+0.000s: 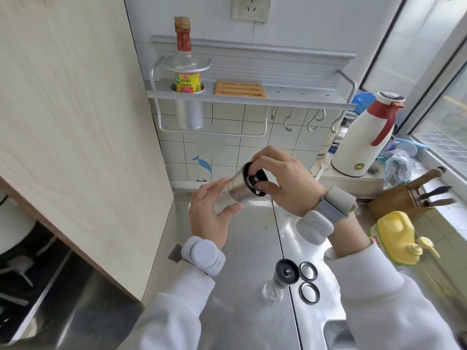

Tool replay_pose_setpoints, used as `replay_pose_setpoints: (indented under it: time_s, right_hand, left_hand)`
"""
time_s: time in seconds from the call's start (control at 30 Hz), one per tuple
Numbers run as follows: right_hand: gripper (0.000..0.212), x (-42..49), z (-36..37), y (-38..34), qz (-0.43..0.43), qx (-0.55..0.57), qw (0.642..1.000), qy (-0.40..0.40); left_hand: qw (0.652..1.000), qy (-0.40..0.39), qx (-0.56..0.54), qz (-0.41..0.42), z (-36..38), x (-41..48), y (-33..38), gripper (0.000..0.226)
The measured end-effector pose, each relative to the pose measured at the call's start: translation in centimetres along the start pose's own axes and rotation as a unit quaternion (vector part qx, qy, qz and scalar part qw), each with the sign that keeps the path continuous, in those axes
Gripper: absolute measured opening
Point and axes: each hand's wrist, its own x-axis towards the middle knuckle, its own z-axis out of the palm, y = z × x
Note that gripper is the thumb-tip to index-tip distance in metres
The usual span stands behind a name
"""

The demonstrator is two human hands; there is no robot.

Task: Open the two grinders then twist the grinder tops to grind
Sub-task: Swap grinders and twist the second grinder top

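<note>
I hold one grinder tilted in the air above the steel counter. My left hand wraps its clear glass body. My right hand grips its black top end, fingers around the rim, with the grinding mechanism facing me. The second grinder stands upright on the counter near me, its lid off and the black top showing. Two black ring lids lie flat just right of it.
A pale wooden panel stands close on the left. A wall rack holds a sauce bottle. A white thermos jug, knife block and yellow oil jug crowd the right. A sink edge lies bottom right.
</note>
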Motion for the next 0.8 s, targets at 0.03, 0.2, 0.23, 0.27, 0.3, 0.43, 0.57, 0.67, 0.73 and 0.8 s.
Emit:
replay_pose_setpoints:
  time_s: [0.03, 0.2, 0.23, 0.27, 0.3, 0.43, 0.57, 0.67, 0.73, 0.8]
  right_hand:
    - [0.022, 0.02, -0.04, 0.07, 0.000, 0.006, 1.000, -0.003]
    - [0.020, 0.13, 0.30, 0.25, 0.028, -0.001, 0.999, 0.034]
    - [0.019, 0.15, 0.35, 0.20, 0.028, 0.000, 0.999, 0.040]
    - [0.018, 0.16, 0.38, 0.17, 0.023, 0.004, 0.999, 0.040]
    - [0.017, 0.15, 0.32, 0.16, 0.015, 0.007, 0.999, 0.034]
    - [0.021, 0.03, 0.10, 0.25, -0.002, -0.005, 1.000, -0.003]
    - [0.024, -0.14, 0.50, 0.09, 0.046, -0.035, 0.998, 0.026]
    - [0.026, -0.19, 0.75, 0.00, 0.069, -0.038, 0.996, 0.043]
    - [0.020, -0.20, 0.62, 0.05, 0.072, -0.025, 0.997, 0.033]
    - [0.013, -0.27, 0.45, 0.23, 0.063, -0.010, 0.998, 0.013]
  left_hand:
    - [1.000, 0.000, 0.001, 0.002, -0.03, -0.02, -0.03, 0.056]
    - [1.000, -0.003, 0.002, -0.007, -0.07, 0.14, -0.07, 0.056]
    - [1.000, -0.002, 0.003, -0.007, -0.11, 0.21, -0.04, 0.056]
    - [1.000, -0.001, 0.003, -0.006, -0.14, 0.27, -0.05, 0.056]
    - [1.000, 0.000, 0.004, -0.004, -0.17, 0.30, -0.04, 0.056]
    - [1.000, -0.005, 0.006, -0.008, -0.17, 0.06, -0.26, 0.056]
    - [1.000, -0.002, 0.002, 0.002, 0.06, -0.10, -0.26, 0.056]
    - [1.000, -0.003, 0.005, 0.003, 0.32, -0.07, -0.17, 0.056]
    - [1.000, -0.007, 0.010, 0.006, 0.44, -0.15, -0.24, 0.055]
    - [1.000, -0.006, 0.015, 0.008, 0.53, -0.23, -0.45, 0.055]
